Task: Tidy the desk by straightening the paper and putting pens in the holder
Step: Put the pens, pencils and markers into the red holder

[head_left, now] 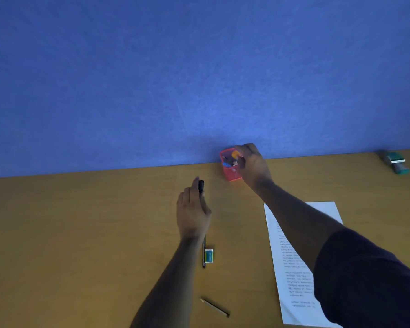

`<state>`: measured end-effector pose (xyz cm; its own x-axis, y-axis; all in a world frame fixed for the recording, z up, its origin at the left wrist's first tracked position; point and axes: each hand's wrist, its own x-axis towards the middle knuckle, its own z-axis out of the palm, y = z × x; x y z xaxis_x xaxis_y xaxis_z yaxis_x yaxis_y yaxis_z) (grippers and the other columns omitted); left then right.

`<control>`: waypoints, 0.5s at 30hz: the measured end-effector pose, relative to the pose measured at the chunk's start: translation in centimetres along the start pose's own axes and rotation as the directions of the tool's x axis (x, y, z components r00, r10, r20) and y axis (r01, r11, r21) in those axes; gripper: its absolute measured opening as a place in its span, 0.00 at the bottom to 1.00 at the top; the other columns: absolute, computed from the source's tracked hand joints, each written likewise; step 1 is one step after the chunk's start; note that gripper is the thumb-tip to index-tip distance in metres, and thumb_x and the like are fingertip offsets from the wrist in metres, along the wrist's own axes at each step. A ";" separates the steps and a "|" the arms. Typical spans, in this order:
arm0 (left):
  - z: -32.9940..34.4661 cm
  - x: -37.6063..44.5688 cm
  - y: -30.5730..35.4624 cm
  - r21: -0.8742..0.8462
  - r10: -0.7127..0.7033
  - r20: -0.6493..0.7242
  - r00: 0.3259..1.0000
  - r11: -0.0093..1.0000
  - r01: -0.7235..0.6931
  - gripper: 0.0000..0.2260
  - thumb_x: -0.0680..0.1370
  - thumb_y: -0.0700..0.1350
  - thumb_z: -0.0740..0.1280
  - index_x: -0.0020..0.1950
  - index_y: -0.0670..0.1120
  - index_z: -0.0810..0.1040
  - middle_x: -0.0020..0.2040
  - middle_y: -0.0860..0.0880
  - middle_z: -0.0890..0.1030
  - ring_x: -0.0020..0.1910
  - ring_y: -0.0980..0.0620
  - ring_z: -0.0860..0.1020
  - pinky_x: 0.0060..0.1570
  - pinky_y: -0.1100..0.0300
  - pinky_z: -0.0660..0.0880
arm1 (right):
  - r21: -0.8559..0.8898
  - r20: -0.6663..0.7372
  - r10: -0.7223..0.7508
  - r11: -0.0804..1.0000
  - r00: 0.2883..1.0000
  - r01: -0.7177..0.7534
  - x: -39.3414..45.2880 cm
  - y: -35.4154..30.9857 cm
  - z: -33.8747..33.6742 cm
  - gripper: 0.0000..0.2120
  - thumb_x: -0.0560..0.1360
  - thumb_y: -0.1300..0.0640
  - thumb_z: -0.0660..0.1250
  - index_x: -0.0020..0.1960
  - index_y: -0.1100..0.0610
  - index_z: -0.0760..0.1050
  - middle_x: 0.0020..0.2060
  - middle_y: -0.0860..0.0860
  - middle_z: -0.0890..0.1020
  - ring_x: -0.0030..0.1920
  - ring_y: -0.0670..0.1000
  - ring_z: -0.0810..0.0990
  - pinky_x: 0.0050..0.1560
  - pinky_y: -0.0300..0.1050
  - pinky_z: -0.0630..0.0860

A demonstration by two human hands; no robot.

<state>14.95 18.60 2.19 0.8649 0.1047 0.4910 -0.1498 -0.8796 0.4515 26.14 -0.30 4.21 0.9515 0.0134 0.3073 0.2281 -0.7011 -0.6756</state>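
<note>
Left hand [192, 214] curled round a black marker [201, 187], above the desk [81, 233]. Right hand [252, 165] at the rim of the red holder [229, 172] by the blue wall [199, 79]; can't tell its grip. Paper [291, 268] lies skewed under the right arm. Pen [204, 253], eraser [209, 255], pencil [214, 307] loose on the desk.

Desk [81, 233]: holder [230, 172], paper [291, 268], pencil [214, 307], eraser [208, 255], perhaps stapler [394, 163].

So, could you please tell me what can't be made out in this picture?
- Head view: whether the right hand at the pen holder grips anything; its fingers are turned away.
- Head view: most of the black pen, hidden by the left hand holding it.
- Head view: the print on the paper, too small, partly under the right arm.
- Head view: the green thing far right, blurred.
</note>
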 end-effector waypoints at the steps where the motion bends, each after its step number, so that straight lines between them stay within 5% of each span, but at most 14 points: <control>1: 0.0 1.1 0.4 -0.039 -0.007 -0.013 1.000 0.999 0.007 0.20 0.79 0.36 0.66 0.71 0.40 0.73 0.52 0.43 0.80 0.49 0.43 0.77 0.51 0.50 0.76 | 0.023 -0.042 -0.039 0.999 0.998 0.040 -0.7 0.0 -0.1 0.13 0.76 0.65 0.63 0.60 0.59 0.78 0.55 0.57 0.76 0.50 0.56 0.79 0.48 0.46 0.76; 5: 0.2 5.7 2.1 -0.144 0.002 -0.052 0.999 0.989 -0.009 0.16 0.80 0.39 0.63 0.68 0.43 0.74 0.58 0.46 0.81 0.55 0.45 0.78 0.53 0.53 0.76 | -0.005 0.015 -0.262 0.965 0.965 0.262 -4.9 0.5 0.5 0.04 0.73 0.63 0.69 0.47 0.58 0.80 0.46 0.55 0.82 0.40 0.58 0.81 0.38 0.46 0.77; 10: 1.5 10.5 4.4 -0.203 -0.071 0.034 0.997 0.976 0.076 0.11 0.82 0.43 0.61 0.64 0.51 0.69 0.52 0.50 0.81 0.48 0.47 0.78 0.40 0.57 0.71 | 0.030 0.299 -0.456 0.883 0.839 0.469 -10.3 1.1 2.1 0.09 0.75 0.62 0.68 0.53 0.56 0.82 0.47 0.53 0.82 0.46 0.53 0.82 0.41 0.48 0.81; 15: 3.5 11.5 5.8 -0.254 -0.121 0.124 0.985 0.956 0.149 0.07 0.82 0.45 0.61 0.60 0.51 0.69 0.47 0.50 0.82 0.45 0.46 0.80 0.39 0.53 0.77 | -0.059 0.734 -0.426 0.735 0.529 0.675 -11.3 0.5 2.9 0.28 0.73 0.62 0.69 0.71 0.45 0.70 0.71 0.48 0.71 0.61 0.55 0.76 0.59 0.50 0.74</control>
<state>25.65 13.07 7.86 0.9292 0.1521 0.3367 -0.1357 -0.7070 0.6941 16.07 1.31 -1.58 0.5572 0.8293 -0.0412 0.7979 -0.5485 -0.2499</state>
